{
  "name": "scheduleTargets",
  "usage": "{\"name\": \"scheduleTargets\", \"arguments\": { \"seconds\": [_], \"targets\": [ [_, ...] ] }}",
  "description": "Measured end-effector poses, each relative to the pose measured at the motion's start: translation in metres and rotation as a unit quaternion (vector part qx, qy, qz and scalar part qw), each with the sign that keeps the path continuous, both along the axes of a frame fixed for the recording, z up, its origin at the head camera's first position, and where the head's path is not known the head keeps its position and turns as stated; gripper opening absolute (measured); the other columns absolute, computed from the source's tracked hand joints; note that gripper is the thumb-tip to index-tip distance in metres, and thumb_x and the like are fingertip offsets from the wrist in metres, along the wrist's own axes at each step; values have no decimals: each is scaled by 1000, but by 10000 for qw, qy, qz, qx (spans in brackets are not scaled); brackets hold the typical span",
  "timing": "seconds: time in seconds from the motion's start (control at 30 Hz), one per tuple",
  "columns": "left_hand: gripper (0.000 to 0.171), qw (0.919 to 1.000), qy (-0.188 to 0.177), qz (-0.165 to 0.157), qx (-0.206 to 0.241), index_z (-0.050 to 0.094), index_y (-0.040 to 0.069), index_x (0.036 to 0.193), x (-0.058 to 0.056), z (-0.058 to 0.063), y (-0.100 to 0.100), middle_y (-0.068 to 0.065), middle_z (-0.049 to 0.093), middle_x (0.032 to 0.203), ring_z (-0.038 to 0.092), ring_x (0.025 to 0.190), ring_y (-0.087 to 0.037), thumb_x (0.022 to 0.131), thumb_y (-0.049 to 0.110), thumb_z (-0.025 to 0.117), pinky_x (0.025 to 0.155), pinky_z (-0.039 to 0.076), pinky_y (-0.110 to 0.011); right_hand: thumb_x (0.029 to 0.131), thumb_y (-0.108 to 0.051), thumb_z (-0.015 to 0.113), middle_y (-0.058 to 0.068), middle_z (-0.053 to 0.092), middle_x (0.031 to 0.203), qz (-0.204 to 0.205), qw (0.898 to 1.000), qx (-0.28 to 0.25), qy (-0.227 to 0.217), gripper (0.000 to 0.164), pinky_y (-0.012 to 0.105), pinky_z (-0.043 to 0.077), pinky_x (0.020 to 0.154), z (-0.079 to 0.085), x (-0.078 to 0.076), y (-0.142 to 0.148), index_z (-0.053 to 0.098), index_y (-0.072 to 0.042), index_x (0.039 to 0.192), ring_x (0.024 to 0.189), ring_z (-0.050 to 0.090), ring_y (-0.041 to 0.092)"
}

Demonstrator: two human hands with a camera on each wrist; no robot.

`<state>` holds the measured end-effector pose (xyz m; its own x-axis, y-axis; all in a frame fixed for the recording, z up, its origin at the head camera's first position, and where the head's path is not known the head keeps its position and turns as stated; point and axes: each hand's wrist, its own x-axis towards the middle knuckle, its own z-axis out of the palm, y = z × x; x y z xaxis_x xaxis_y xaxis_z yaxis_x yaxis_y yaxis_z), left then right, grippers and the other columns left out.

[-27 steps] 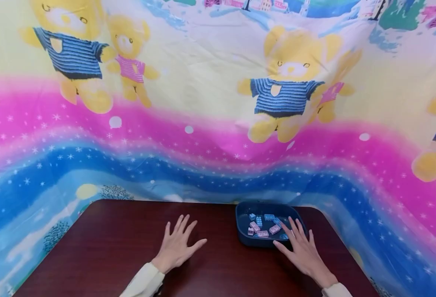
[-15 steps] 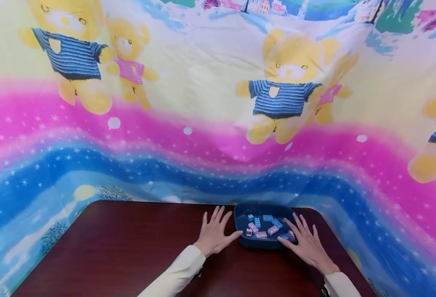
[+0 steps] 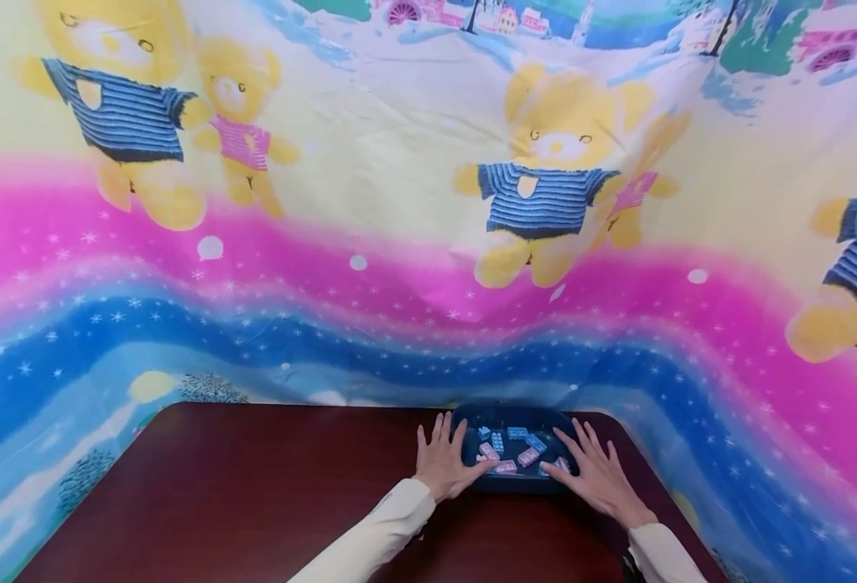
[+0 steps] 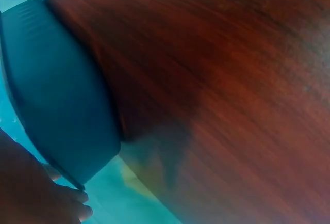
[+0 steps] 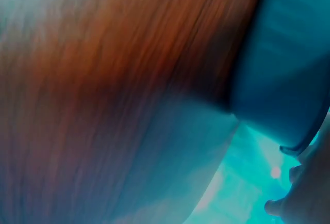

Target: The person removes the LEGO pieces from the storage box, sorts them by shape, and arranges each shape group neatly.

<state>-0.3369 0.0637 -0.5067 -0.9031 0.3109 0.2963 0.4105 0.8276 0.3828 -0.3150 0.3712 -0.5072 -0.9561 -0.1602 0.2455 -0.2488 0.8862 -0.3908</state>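
A dark blue plastic basin (image 3: 519, 486) stands near the table's far edge, right of centre. Loose in it lie several light blue toy bricks (image 3: 518, 433) and several pink toy bricks (image 3: 528, 457). At the basin's left side is my left hand (image 3: 445, 465), fingers spread, the thumb over the near left corner. My right hand (image 3: 603, 478) mirrors it on the right, its thumb reaching over the rim. In the left wrist view, fingertips (image 4: 82, 211) show beyond the rim of the basin wall (image 4: 56, 90). Blurred in the right wrist view, the right hand (image 5: 309, 193) is beside the rim.
The dark red-brown wooden table (image 3: 253, 486) stretches to the left and in front of the basin. Behind it hangs a printed cloth (image 3: 399, 202) with teddy bears, which meets the table's far edge.
My left hand has travelled right across the table to the basin's left side. The right hand has shifted only slightly at the right side. The head view has turned a little.
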Motion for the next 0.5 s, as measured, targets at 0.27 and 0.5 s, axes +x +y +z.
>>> {"name": "scheduleTargets", "arguments": {
  "seconds": [0.27,0.5],
  "targets": [
    [106,9989,192,-53,-420,42,9,163,-2,-15,4,-16,32,171,28,158,-35,88,83,57,119,27,-68,95,-64,67,35,14,170,-225,9989,93,-394,93,83,2,113,-4,2,3,40,-6,163,153,7,62],
    [116,9982,11,40,-603,38,7,165,-7,-8,7,-17,31,171,27,158,-35,84,88,55,120,27,-67,95,-64,68,31,17,171,-147,9994,176,-253,92,83,2,113,-1,-4,2,42,-7,163,154,10,61]
  ]
}}
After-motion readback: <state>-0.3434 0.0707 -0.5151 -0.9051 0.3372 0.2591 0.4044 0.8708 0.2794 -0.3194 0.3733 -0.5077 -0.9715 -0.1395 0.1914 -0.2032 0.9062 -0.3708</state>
